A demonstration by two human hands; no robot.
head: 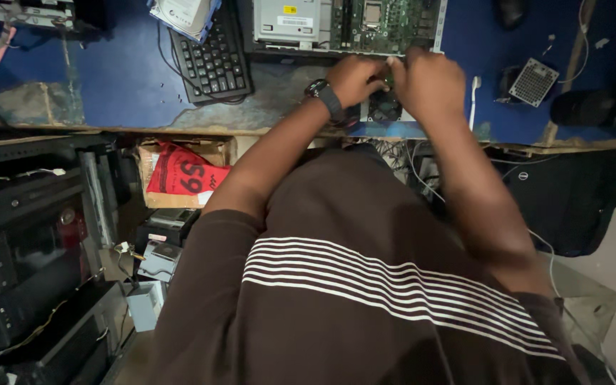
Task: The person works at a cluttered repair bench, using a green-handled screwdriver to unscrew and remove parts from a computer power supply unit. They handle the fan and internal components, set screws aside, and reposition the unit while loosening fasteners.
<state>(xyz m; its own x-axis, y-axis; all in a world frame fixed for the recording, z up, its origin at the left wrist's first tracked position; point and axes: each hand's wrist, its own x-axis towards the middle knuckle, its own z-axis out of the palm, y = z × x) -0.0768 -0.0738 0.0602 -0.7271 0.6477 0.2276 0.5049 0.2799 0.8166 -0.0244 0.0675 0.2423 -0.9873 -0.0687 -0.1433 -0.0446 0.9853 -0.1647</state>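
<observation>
Bench (108,78) topped in worn blue carries a black keyboard (212,60) and an opened computer chassis (344,25) along its far edge. Left hand (354,78) and right hand (429,82) curl together, pinching a small black fan (384,107) near the front edge. Stacked computer cases (30,242) crowd the floor.

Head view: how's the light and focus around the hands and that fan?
Head view: wide-angle bend at the edges; the blue table is evenly lit, the floor below dim; left hand and right hand slightly soft; the black fan sits in their shadow.

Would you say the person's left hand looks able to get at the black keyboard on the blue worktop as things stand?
Probably yes: the left hand is by the cooling fan, and the black keyboard lies just beside it, with only bare blue worktop between.
</observation>
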